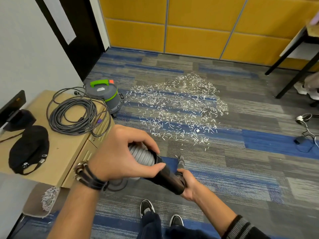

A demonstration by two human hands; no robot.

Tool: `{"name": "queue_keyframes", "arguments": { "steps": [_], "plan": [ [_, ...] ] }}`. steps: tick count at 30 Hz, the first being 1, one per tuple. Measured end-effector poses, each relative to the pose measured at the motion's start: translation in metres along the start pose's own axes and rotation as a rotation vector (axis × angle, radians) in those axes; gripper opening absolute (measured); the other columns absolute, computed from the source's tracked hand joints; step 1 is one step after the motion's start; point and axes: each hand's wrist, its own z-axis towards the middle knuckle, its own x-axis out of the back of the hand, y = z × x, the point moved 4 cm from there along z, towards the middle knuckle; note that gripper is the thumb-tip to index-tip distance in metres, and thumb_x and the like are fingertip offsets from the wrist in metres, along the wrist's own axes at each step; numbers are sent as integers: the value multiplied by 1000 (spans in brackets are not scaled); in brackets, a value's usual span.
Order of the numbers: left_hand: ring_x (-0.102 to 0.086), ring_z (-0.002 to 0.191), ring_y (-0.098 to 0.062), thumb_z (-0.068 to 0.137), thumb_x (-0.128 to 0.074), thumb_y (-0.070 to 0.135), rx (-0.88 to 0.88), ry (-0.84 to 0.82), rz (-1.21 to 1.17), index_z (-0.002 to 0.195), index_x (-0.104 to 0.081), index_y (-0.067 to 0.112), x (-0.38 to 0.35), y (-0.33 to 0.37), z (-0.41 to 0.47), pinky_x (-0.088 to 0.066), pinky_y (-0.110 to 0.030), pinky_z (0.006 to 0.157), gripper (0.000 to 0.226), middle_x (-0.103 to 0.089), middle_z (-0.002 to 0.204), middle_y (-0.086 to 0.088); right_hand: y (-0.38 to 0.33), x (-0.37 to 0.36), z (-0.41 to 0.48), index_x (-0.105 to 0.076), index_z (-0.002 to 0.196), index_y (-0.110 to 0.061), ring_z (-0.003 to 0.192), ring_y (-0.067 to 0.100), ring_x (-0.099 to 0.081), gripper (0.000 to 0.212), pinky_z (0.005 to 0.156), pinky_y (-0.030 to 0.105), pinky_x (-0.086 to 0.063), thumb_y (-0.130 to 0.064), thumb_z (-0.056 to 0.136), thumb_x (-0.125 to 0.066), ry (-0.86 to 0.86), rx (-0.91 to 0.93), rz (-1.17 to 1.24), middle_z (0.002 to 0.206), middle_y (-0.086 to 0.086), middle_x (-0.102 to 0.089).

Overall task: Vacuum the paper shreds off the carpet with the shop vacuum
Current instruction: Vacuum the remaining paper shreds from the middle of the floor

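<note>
The ribbed grey hose (143,155) is gripped by the left hand (124,152), fingers and thumb curled round it just where it enters the black tube (170,176). The tube's lower end is clasped by the right hand (187,184), fingers wrapped round it. The nozzle (181,160) is pointed down at the carpet (250,169), just short of the nearest strays of the paper shreds (177,107), which are spread in 1 broad patch ahead. The shop vacuum (107,95) is parked at the patch's left edge, beside a cabinet (69,152). The hose is judged light and floppy (it would likely kink if held farther back), so steering is best done from the rigid tube, with 2 hands near the joint. The shreds are likely featherweight and easily scattered by a fast sweep.
</note>
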Motion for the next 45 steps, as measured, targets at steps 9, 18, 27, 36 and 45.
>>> {"name": "queue_keyframes", "arguments": {
  "steps": [9,18,27,36,45],
  "plan": [
    [-73,73,-6,68,-98,31,-90,44,12,80,-80,18,7,15,13,-57,-27,66,25,-76,81,14,-29,-12,-19,-57,114,-5,66,33,-68,28,57,39,-59,-25,98,-48,-46,104,102,82,20,-68],
    [-72,74,-6,69,-92,37,13,4,-3,80,-80,22,-2,-28,9,-57,-26,66,23,-75,80,16,-36,-12,-9,-52,93,-5,53,28,-62,27,49,31,-54,-28,101,-41,27,35,-22,68,15,-62],
    [-69,79,-4,62,-91,67,-72,-18,26,89,-78,25,-18,-50,27,-58,-29,71,52,-71,89,16,-77,9,-10,-50,106,-7,62,31,-62,22,59,41,-57,-28,97,-51,130,154,113,79,19,-60],
    [-59,76,-4,69,-79,69,116,-225,210,108,-72,42,-64,-126,30,-52,-26,76,48,-53,105,20,-96,41,71,-47,100,-11,84,35,-57,21,108,54,-39,-32,98,-46,326,79,-72,94,18,-57],
    [-64,75,4,68,-72,69,154,-126,253,95,-75,41,6,-154,18,-54,-23,72,39,-72,83,25,-97,-75,69,-46,85,-8,70,29,-54,26,87,45,-49,-30,99,-44,211,81,-67,78,15,-53]
  ]
}}
